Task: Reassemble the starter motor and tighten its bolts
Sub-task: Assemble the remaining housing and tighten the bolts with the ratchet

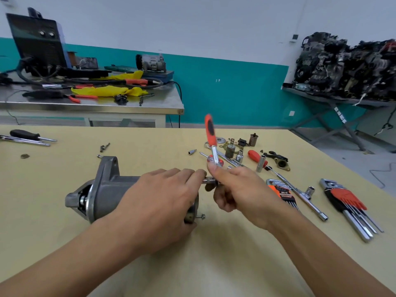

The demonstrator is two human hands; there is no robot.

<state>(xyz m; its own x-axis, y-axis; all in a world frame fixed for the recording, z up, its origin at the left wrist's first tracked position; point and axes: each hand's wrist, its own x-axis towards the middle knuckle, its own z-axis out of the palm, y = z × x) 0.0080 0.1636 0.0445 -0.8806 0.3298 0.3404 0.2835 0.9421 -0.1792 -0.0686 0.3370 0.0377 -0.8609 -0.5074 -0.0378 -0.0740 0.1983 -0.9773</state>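
Because the starter motor (102, 189) is round and could roll, the left hand (158, 196) lies over its body and wraps round it. The thumb is tucked under the back end, and the hand presses the motor down on the yellow table (64, 254). The fingertips of that hand reach out to the little metal socket (209, 180) at the back. I think they hold it straight on a bolt head that I cannot see.

The right hand (237, 189) is closed tight round the low part of the ratchet (210, 133), close to its head, so it can swing the tool. The orange handle sticks up and leans a bit to the left, high off the table, so there is room to turn it.

The motor lies on its side near the middle of the table. Its long line runs from left to right. The nose points left and the back end points right, toward the tool. One more bolt (201, 216) sticks out of the back, lower down, and is not screwed all the way in. I think it needs tightening too. Hex keys (351, 202) lie off to the right, easy to reach.
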